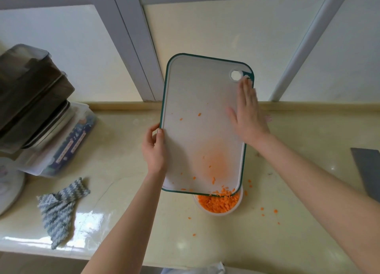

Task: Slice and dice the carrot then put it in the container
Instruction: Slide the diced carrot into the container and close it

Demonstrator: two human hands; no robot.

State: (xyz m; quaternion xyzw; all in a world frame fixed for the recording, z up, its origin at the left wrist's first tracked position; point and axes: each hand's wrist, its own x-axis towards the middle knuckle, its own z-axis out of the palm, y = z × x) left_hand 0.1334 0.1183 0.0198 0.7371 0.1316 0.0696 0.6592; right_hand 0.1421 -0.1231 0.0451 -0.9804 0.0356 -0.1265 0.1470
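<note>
A white cutting board (197, 100) with a green rim is tilted up over the counter, its near end low. My left hand (154, 148) grips its left edge, thumb on top. My right hand (248, 115) lies flat with straight fingers on the board's right side, near the hanging hole. Diced carrot (218, 203) fills a white container (240, 199) that sits under the board's near right corner. A few orange bits cling to the board, and a small heap (224, 192) sits at its low edge above the container.
Loose carrot bits (269, 211) are scattered on the beige counter (115, 160) right of the container. A grey knife blade (368, 170) lies at the far right. A blue striped cloth (59, 208) lies left, with stacked boxes (41, 117) behind it.
</note>
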